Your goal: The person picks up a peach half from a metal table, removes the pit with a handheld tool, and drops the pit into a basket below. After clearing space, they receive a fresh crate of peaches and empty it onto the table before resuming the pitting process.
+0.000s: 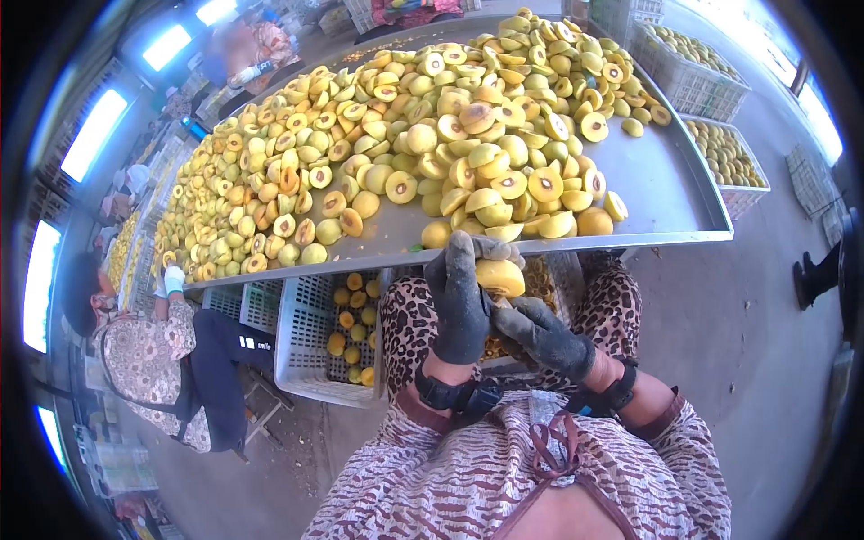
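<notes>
Dark gray work gloves [460, 301] with dusty, stained fingers; black bands [445, 393] around both wrists; a white-and-maroon wavy-striped smock [432, 468] with maroon trim and a tied maroon bow [555, 447]; brown-and-black leopard-print trousers [409, 326].

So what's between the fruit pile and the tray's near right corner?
Just bare metal between the fruit pile and that near right corner, in the head view.
</notes>
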Available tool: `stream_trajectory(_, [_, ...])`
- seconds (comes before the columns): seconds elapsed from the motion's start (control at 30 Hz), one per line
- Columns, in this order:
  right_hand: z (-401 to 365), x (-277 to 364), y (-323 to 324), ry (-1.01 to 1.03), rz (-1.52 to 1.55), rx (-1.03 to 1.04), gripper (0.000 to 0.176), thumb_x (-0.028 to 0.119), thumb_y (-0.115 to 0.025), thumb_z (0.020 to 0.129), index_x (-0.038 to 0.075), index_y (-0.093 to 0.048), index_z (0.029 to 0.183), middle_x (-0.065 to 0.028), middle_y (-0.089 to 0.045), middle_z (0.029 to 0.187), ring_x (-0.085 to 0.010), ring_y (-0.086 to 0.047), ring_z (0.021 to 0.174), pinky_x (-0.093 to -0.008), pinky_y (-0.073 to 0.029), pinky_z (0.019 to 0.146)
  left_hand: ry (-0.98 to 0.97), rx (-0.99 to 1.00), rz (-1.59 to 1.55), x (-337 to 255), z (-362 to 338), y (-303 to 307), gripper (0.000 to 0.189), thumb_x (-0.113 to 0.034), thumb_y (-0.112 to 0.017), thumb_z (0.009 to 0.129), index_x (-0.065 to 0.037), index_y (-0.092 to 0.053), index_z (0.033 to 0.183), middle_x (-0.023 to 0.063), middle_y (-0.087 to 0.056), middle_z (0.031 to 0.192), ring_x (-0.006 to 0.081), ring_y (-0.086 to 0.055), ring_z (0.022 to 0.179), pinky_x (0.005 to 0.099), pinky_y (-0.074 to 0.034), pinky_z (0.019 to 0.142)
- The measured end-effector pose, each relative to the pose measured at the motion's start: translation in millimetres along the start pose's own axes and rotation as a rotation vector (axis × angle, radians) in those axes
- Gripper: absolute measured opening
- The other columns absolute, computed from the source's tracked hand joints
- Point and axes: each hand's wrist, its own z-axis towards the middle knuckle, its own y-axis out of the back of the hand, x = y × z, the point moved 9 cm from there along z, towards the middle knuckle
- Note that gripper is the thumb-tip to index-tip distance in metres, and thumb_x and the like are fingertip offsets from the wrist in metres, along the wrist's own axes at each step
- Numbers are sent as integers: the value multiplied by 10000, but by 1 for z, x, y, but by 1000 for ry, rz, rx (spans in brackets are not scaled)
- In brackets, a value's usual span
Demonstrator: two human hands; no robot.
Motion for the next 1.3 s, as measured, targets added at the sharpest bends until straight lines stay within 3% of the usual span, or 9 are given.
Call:
stream_trajectory(0.27, [-2, 19, -18, 287, -519, 252, 313, 345, -546, 993, 34, -572, 991, -9, -530, 696, -107, -502, 610, -302, -401, 537, 163, 105, -348, -8, 10, 48, 496, -501, -407, 1015, -77, -616, 862, 156, -645, 799, 292, -669, 727, 366, -576, 610])
stream_trajectory(0.33, [0, 0, 9, 231, -461, 198, 314, 330, -560, 979, 16, -584, 981, -92, -578, 683, -189, -573, 595, -359, -427, 556, 64, -166, -260, -33, 10, 130, 553, -520, -400, 1010, -24, -619, 903, 163, -653, 824, 296, -654, 738, 359, -581, 674])
stream_trajectory(0.43, [-2, -24, 57, 211, -976, 6, 312, 325, -566, 964, 18, -607, 920, -171, -629, 694, -322, -641, 640, -434, -454, 580, -160, -488, 1300, -68, 11, 271, 322, -246, -498, 1003, 30, -661, 976, 127, -692, 932, 238, -662, 843, 352, -531, 809])
stream_trajectory(0.5, [-4, -43, 87, -45, -1434, -131, 333, 340, -585, 939, 19, -602, 852, -232, -628, 725, -425, -632, 705, -490, -464, 603, -299, -416, 1339, -74, 27, 225, 302, -235, -529, 955, 24, -686, 966, 164, -692, 932, 279, -664, 872, 373, -522, 837])
stream_trajectory(0.63, [10, -28, 67, 198, -1246, -184, 293, 285, -629, 920, 29, -548, 804, -211, -593, 665, -412, -625, 651, -464, -455, 563, -635, 38, 1338, -8, 73, 84, 395, -88, -593, 795, -39, -651, 1183, 156, -628, 1246, 319, -564, 1172, 410, -432, 1010])
stream_trajectory(0.73, [5, -21, 66, 219, -1217, -167, 285, 278, -636, 918, 25, -559, 813, -211, -581, 653, -409, -612, 639, -457, -448, 557, -566, 326, 1851, 52, 103, 6, 410, -83, -608, 746, -122, -670, 1150, 70, -655, 1141, 329, -563, 1098, 403, -462, 948])
stream_trajectory(0.97, [-14, 14, 91, 221, -632, -421, 241, 200, -582, 966, -6, -536, 850, -64, -452, 658, -92, -384, 664, -321, -405, 582, -361, 364, 1221, 45, 155, 59, 460, -158, -705, 774, -19, -606, 1201, 175, -660, 1094, 297, -635, 1003, 358, -504, 898])
stream_trajectory(1.07, [3, 34, 63, 330, -761, -331, 235, 201, -580, 965, -5, -536, 862, -85, -457, 654, -116, -384, 639, -330, -408, 583, -32, 190, 355, 29, 119, 81, 416, -134, -659, 819, 12, -590, 1203, 139, -662, 1092, 234, -635, 1005, 310, -509, 876])
stream_trajectory(1.3, [47, 42, 33, 437, -856, -322, 227, 203, -583, 953, -13, -605, 1021, -243, -638, 828, -393, -650, 787, -436, -478, 660, 124, 88, -287, -2, 32, 48, 424, -180, -497, 1003, 37, -463, 1365, 138, -559, 1307, 214, -557, 1195, 338, -456, 1016])
